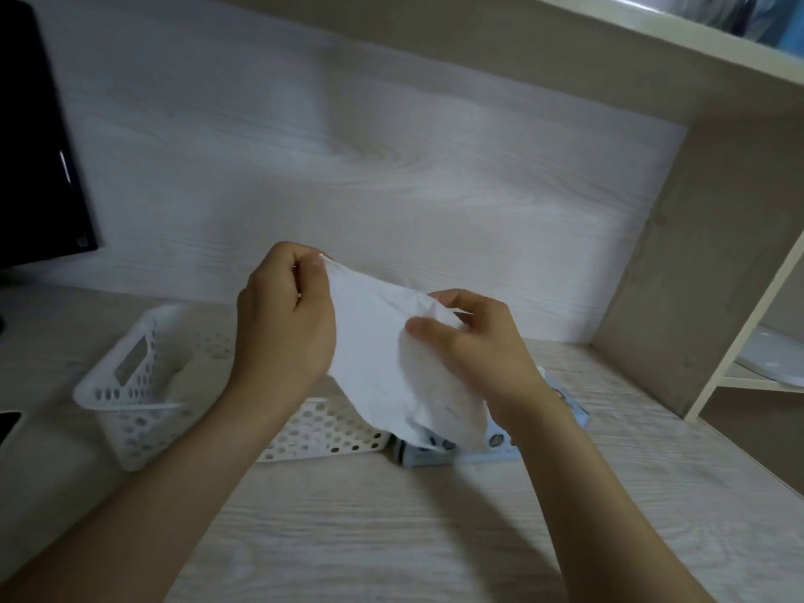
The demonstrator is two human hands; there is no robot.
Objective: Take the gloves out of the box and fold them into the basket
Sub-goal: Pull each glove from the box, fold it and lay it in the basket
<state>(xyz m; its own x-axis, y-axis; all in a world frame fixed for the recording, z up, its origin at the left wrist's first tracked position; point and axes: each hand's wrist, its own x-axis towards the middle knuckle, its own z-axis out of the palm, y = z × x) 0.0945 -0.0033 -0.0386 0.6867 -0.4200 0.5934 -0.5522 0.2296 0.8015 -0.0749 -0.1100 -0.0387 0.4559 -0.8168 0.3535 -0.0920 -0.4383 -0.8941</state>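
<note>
While left hand [283, 324], right hand [478, 346] pinch, glove [378, 354] crinkled.

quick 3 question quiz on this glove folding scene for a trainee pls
1. True or false: both the left hand and the right hand hold the white glove.
2. On which side of the glove box does the white perforated basket sit? A) the person's left B) the person's right C) on top of it
3. Fill in: the glove is held ___ the desk, not lying on it.
Key: 1 true; 2 A; 3 above
</note>
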